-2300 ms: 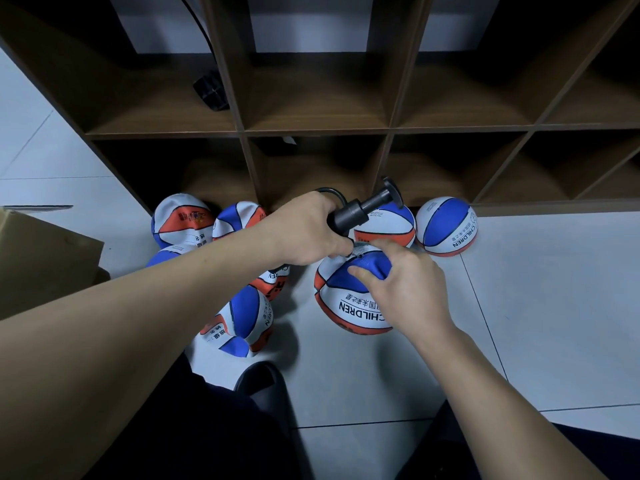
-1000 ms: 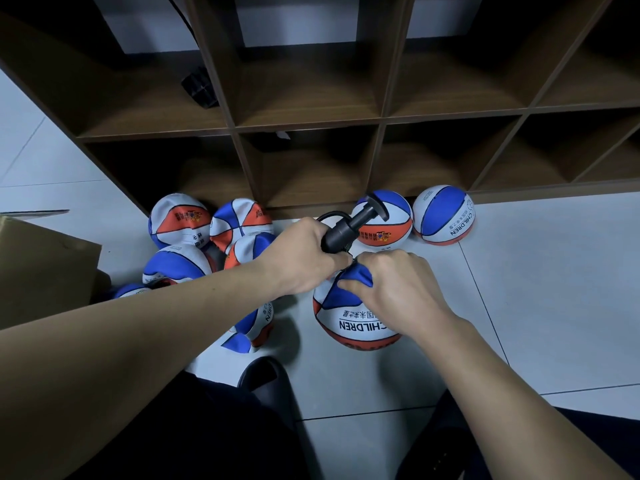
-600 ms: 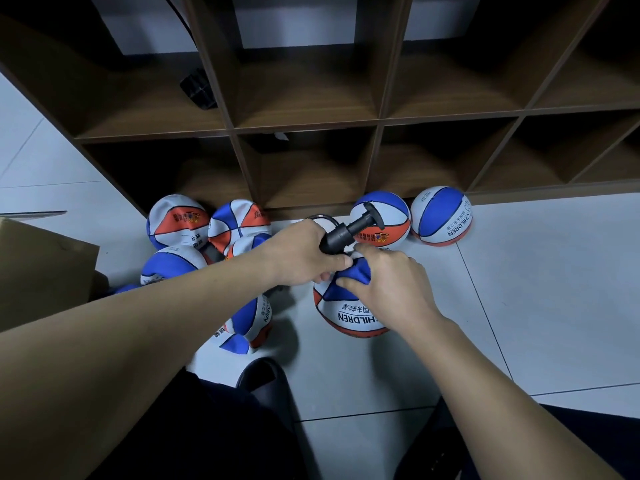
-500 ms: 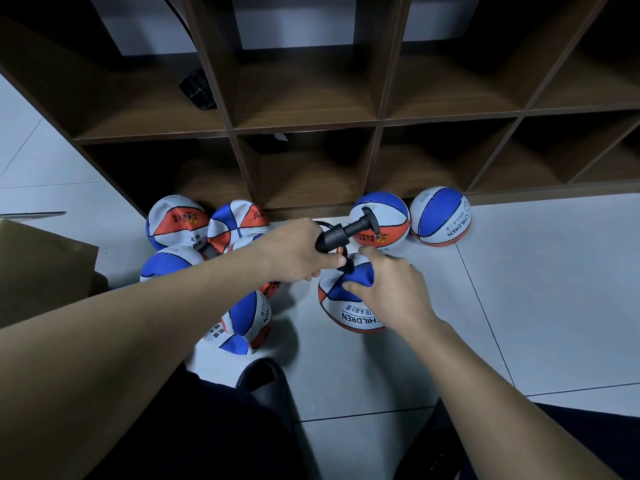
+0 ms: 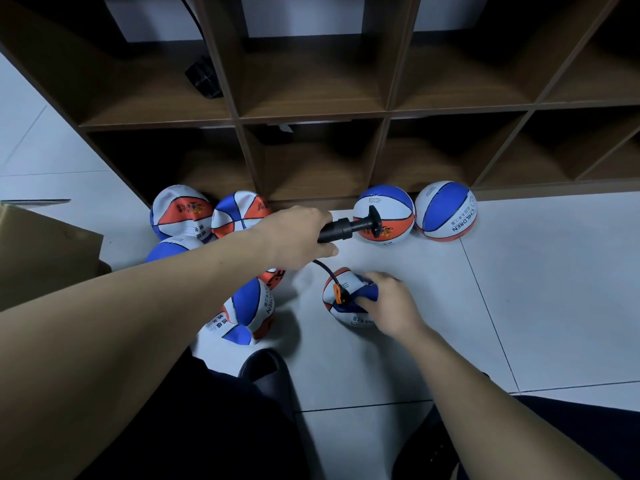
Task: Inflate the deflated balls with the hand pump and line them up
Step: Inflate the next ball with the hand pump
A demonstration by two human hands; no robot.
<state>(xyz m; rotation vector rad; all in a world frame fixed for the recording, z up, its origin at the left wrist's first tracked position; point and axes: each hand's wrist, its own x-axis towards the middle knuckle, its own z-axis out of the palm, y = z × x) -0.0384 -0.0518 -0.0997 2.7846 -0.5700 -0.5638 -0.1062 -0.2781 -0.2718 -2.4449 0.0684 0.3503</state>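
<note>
A limp ball point(image 5: 341, 299) lies on the floor point(image 5: 519, 289), gripped by the right hand point(image 5: 391, 304), with the pump's orange nozzle point(image 5: 337, 293) at its top. The left hand point(image 5: 294, 237) grips the black pump point(image 5: 346, 228). Two round balls point(image 5: 445, 211) sit by the shelf point(image 5: 381, 112); flat ones point(image 5: 180, 213) cluster to the left.

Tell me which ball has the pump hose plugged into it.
The small ball under the right hand, alone in front of the shelf: the orange connector sits on it. No other ball is connected.
</note>
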